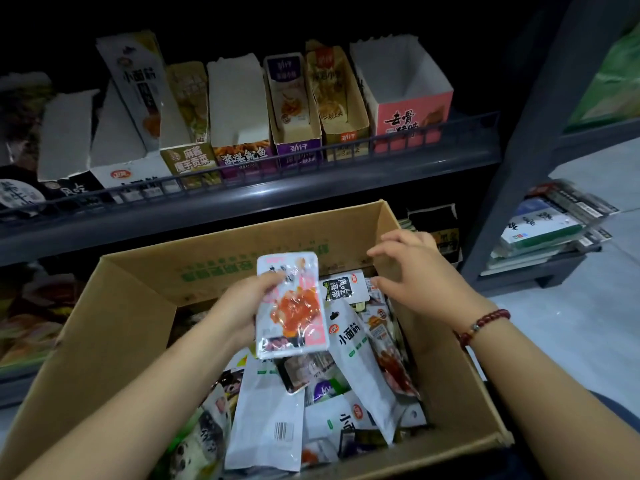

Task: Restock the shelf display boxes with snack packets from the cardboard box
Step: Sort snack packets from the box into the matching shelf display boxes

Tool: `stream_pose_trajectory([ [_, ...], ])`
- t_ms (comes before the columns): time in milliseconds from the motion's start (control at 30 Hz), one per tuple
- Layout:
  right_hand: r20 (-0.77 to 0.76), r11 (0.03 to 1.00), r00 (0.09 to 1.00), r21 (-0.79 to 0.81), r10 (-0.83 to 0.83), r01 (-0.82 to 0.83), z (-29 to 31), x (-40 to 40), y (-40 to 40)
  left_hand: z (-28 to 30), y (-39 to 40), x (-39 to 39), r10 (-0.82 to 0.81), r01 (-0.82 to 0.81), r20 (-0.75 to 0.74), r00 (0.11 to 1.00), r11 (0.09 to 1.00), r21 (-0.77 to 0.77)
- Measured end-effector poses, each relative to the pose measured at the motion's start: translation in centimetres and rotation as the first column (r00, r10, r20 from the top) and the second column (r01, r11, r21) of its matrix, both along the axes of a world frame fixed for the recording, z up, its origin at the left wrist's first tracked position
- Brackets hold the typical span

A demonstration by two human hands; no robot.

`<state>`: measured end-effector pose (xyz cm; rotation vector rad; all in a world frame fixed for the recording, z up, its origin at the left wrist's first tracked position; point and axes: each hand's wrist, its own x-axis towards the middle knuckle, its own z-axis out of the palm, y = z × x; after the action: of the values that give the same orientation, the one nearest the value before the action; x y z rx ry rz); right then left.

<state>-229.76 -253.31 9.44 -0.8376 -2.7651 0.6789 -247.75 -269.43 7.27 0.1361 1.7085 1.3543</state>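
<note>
A big cardboard box [114,327] stands below the shelf, full of mixed snack packets [349,355]. My left hand [242,303] grips a small stack of pink-and-white packets [294,306] with an orange snack showing, held above the box. My right hand [415,271] hovers over the box's far right corner with its fingers spread and holds nothing. On the shelf above stands a row of display boxes; the pink one [412,123] at the right end looks empty inside.
A wire rail [263,168] runs along the shelf's front edge. Other display boxes [239,109] fill the row to the left. A grey upright post [519,161] stands at right, with stacked flat packs [550,226] on a low shelf beyond it.
</note>
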Motion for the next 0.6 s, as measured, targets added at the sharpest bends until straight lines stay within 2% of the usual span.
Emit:
stream_pose_trajectory([
  [133, -0.01, 1.0, 1.0, 0.0, -0.003, 0.003, 0.0, -0.1, 0.0, -3.6, -0.1, 3.1, -0.09, 0.093, 0.024, 0.996, 0.988, -0.122],
  [300, 0.0, 1.0, 1.0, 0.015, -0.009, 0.009, -0.1, -0.1, 0.0, -6.6, 0.8, 5.5, -0.07, 0.052, -0.096, 0.993, 0.983, -0.176],
  [367, 0.0, 1.0, 1.0, 0.023, -0.009, 0.009, -0.1, -0.2, 0.0, -6.6, 1.1, 5.9, -0.158, 0.131, -0.121, 0.98, 0.97, -0.203],
  [433, -0.001, 1.0, 1.0, 0.019, -0.008, 0.008, -0.1, -0.2, 0.0, -5.7, 1.2, 5.1, -0.266, 0.192, -0.236, 0.935, 0.936, -0.294],
  [500, 0.003, 1.0, 1.0, 0.017, -0.009, 0.009, -0.1, -0.3, 0.0, -5.3, 1.1, 3.2, -0.307, 0.173, -0.353, 0.884, 0.916, -0.362],
  [533, 0.005, 1.0, 1.0, 0.019, -0.01, 0.01, -0.1, -0.3, 0.0, -5.1, 1.0, 2.3, -0.352, 0.177, -0.412, 0.84, 0.897, -0.406],
  [600, 0.008, 1.0, 1.0, 0.024, -0.013, 0.013, -0.2, -0.2, 0.0, -4.8, 0.4, 1.4, -0.513, 0.23, -0.516, 0.686, 0.826, -0.516],
])
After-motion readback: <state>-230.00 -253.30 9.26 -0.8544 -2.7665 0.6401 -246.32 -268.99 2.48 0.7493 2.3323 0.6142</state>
